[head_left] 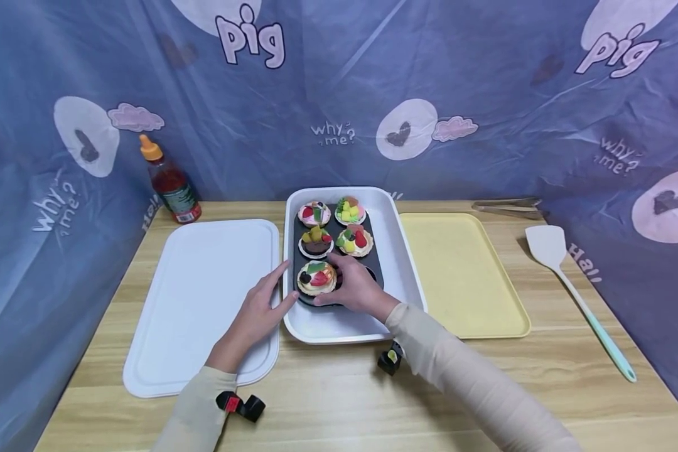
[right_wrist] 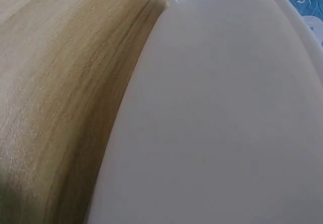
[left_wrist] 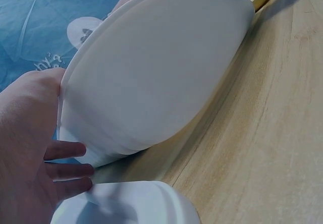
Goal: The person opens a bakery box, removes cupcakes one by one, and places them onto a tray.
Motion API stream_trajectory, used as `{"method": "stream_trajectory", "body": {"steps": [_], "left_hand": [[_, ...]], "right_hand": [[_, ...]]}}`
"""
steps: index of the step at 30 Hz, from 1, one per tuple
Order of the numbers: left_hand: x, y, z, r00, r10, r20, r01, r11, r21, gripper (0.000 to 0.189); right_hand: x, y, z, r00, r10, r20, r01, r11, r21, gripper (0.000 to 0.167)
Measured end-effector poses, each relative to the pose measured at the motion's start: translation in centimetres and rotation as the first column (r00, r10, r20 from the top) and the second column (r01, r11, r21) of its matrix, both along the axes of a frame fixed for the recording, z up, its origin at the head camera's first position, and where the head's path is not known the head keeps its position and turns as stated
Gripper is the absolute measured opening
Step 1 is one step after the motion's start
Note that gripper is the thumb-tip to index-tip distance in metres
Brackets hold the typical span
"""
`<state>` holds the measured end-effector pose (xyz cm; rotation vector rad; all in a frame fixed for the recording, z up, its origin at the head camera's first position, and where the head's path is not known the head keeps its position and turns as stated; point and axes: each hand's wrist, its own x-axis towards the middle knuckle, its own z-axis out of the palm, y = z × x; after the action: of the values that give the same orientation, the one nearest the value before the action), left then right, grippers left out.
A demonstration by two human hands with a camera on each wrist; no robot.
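Left hand [head_left: 254, 314]: thumb and fingers spread at the left rim of the deep white rectangular tray [head_left: 401, 270]. Right hand [head_left: 358, 289]: thumb and fingers curled around the round, pale, fruit-topped tart [head_left: 316, 278] at the tray's front left. An uneven squeeze could tip or smear the tart. Containers: left of the tray, a flat white rounded platter [head_left: 203, 295]; inside it, a dark flat pan [head_left: 333, 227] carrying five tarts; right of it, a shallow pale-yellow tray [head_left: 460, 276].
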<state>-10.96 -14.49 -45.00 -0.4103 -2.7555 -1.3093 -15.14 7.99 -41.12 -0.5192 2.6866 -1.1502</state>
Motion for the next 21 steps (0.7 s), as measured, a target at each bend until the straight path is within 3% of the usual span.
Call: {"method": "stream_trajectory", "body": {"steps": [4,12,21], "left_hand": [[0.01,-0.02,-0.19,1.0,-0.005,-0.009,0.005,1.0,0.008,0.069],[0.23,-0.02,-0.46,0.999,0.003,-0.047,-0.002,1.0,0.029,0.067],[0.21,0.07,-0.41,1.0,0.008,-0.019,-0.007,0.999,0.039,0.067]], "right_hand": [[-0.01,-0.08,-0.02,1.0,-0.021,0.02,0.021,0.999,0.04,0.092],[-0.13,-0.34,-0.19,0.999,-0.038,0.024,0.035,0.994,0.102,0.082],[-0.17,-0.24,-0.15,0.999,-0.051,-0.016,0.052,0.996,0.079,0.07]]}}
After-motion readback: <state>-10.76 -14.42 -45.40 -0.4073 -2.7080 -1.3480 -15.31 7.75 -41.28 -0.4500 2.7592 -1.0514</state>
